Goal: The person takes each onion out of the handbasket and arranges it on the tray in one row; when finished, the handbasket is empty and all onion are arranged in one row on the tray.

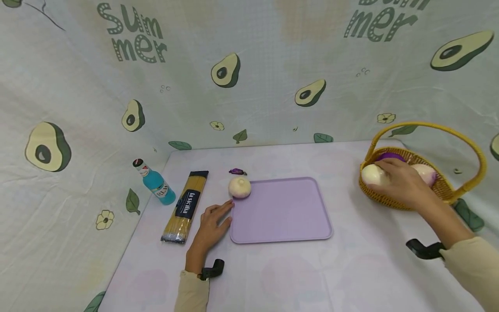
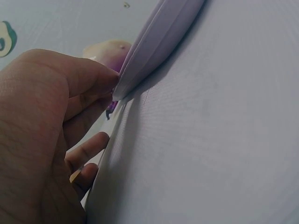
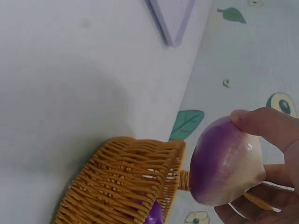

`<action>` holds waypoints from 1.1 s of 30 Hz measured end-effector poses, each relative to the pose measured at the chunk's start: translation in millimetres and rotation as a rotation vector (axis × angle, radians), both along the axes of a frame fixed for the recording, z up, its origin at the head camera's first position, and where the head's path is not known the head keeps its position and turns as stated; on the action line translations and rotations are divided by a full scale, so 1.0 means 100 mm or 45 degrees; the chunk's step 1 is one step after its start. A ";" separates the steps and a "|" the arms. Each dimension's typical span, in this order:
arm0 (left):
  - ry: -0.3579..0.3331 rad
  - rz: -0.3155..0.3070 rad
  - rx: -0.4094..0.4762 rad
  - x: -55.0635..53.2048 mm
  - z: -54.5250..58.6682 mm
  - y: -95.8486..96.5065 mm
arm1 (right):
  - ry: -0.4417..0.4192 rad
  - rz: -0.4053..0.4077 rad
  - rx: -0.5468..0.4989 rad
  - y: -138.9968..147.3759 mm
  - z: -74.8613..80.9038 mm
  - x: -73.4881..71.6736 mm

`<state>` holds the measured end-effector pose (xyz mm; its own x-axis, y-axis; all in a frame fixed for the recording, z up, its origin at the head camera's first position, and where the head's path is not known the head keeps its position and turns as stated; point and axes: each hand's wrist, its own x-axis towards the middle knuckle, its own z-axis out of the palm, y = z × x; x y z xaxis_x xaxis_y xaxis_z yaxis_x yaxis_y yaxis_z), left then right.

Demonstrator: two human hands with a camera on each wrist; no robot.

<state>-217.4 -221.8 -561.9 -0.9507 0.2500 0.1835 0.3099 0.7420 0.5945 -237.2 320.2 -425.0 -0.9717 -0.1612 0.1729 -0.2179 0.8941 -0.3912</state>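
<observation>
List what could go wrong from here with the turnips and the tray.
The held turnip looks smooth and rounded, so it might slip from the right hand.
The right hand works beneath the basket's arched handle and could catch it.
The left hand is at the tray; a nudge might roll the corner turnip.

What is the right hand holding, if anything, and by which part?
The right hand grips a purple-and-white turnip by its sides, toward the pale end.
</observation>
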 end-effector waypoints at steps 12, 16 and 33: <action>-0.008 0.005 -0.006 0.00 0.01 0.00 | 0.038 0.061 -0.004 -0.22 0.00 0.00; -0.003 0.006 -0.003 0.00 0.01 0.00 | 0.072 0.098 -0.024 -0.27 -0.01 -0.02; -0.015 0.009 0.002 0.00 0.04 0.01 | 0.124 0.181 -0.034 -0.44 -0.11 -0.07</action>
<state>-217.5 -221.1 -558.2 -0.9544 0.2433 0.1730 0.2980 0.7429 0.5994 -243.8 276.2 -435.9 -0.9178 -0.2900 0.2711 -0.3796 0.8410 -0.3855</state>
